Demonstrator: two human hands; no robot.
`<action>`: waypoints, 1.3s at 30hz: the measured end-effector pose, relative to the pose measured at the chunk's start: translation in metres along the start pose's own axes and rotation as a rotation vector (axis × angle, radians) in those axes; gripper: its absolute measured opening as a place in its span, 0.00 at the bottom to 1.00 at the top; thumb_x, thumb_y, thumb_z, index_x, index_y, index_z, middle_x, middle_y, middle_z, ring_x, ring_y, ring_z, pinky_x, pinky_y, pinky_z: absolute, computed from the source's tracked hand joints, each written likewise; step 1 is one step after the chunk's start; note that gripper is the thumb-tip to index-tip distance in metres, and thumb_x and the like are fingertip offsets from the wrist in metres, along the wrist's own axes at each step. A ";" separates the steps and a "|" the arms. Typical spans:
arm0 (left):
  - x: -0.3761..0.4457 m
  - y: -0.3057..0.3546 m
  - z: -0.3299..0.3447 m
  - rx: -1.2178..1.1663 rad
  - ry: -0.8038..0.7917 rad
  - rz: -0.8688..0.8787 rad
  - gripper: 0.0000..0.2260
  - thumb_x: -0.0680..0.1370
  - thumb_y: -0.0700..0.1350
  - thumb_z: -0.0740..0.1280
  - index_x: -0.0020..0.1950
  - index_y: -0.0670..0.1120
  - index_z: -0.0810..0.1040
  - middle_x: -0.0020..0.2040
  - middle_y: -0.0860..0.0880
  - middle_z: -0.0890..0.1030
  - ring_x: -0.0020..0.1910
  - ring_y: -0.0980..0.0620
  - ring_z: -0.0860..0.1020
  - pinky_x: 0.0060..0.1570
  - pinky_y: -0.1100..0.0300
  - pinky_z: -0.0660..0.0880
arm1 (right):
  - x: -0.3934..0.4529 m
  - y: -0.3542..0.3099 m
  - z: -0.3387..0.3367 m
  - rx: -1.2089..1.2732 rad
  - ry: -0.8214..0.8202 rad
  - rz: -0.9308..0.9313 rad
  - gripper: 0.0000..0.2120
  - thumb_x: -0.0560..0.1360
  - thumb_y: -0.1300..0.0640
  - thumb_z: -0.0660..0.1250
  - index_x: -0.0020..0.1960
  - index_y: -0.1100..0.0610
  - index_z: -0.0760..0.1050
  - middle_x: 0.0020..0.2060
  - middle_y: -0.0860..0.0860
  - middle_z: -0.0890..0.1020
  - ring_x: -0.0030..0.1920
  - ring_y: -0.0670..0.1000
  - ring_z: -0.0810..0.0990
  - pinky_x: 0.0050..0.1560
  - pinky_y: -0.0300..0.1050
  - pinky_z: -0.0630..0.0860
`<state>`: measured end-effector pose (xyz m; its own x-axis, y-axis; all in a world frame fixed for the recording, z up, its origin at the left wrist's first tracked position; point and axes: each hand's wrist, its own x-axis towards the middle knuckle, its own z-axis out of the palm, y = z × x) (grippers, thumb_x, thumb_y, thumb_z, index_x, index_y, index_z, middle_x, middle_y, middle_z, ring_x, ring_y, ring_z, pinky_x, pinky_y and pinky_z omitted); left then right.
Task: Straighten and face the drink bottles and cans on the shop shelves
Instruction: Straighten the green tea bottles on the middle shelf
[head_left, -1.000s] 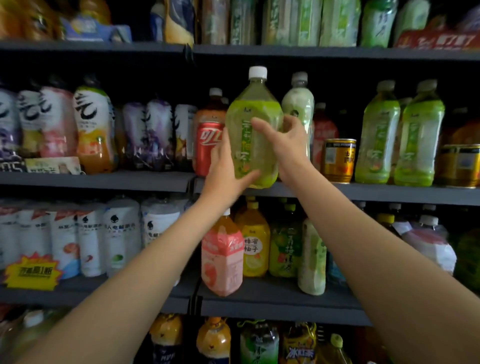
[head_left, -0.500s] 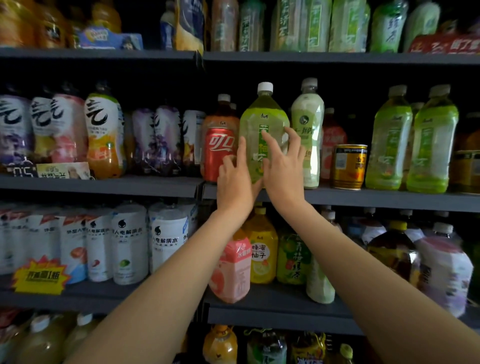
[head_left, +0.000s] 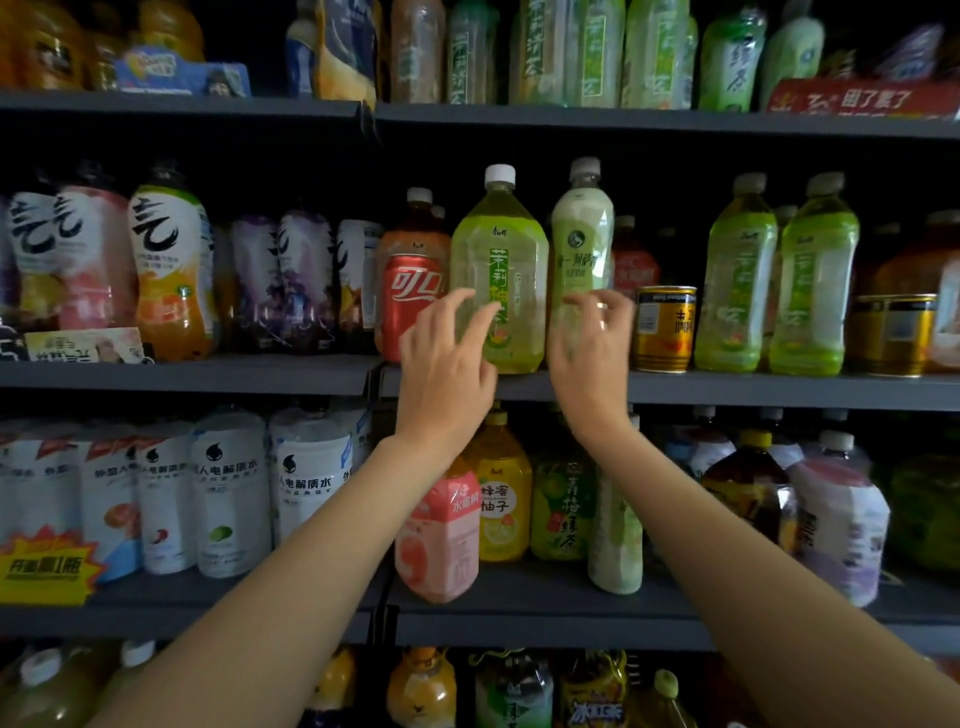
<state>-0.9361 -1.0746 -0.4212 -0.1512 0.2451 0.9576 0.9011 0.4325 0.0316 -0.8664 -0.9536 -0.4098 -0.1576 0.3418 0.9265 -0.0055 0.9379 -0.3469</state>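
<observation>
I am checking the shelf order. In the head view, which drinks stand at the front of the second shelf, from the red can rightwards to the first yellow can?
red cola can → large green tea bottle → pale green bottle → yellow can.

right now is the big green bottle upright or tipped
Upright: the green bottle stands on the shelf, white cap up, label facing out.
</observation>
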 end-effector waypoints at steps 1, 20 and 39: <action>0.001 0.004 0.001 0.009 -0.004 0.041 0.21 0.71 0.37 0.64 0.64 0.44 0.74 0.64 0.41 0.72 0.64 0.41 0.70 0.60 0.47 0.67 | 0.005 0.006 -0.004 0.004 0.025 0.082 0.15 0.77 0.64 0.63 0.63 0.63 0.70 0.64 0.59 0.65 0.64 0.56 0.67 0.59 0.39 0.68; 0.008 0.036 0.024 0.040 -0.149 0.161 0.19 0.68 0.38 0.65 0.59 0.43 0.78 0.65 0.42 0.73 0.65 0.41 0.69 0.63 0.43 0.65 | 0.021 0.032 -0.007 0.036 -0.272 0.285 0.35 0.74 0.51 0.68 0.72 0.63 0.55 0.66 0.60 0.67 0.65 0.59 0.68 0.59 0.46 0.67; 0.016 0.093 0.061 -0.125 -0.245 0.122 0.21 0.76 0.39 0.61 0.69 0.44 0.69 0.72 0.46 0.63 0.73 0.46 0.58 0.70 0.51 0.55 | 0.038 0.095 -0.068 -0.118 -0.301 0.282 0.43 0.71 0.52 0.72 0.76 0.48 0.46 0.66 0.59 0.68 0.63 0.60 0.69 0.56 0.46 0.66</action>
<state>-0.8791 -0.9778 -0.4208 -0.1183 0.4975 0.8593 0.9595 0.2802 -0.0302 -0.8057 -0.8475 -0.3978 -0.4177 0.5697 0.7078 0.1896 0.8165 -0.5454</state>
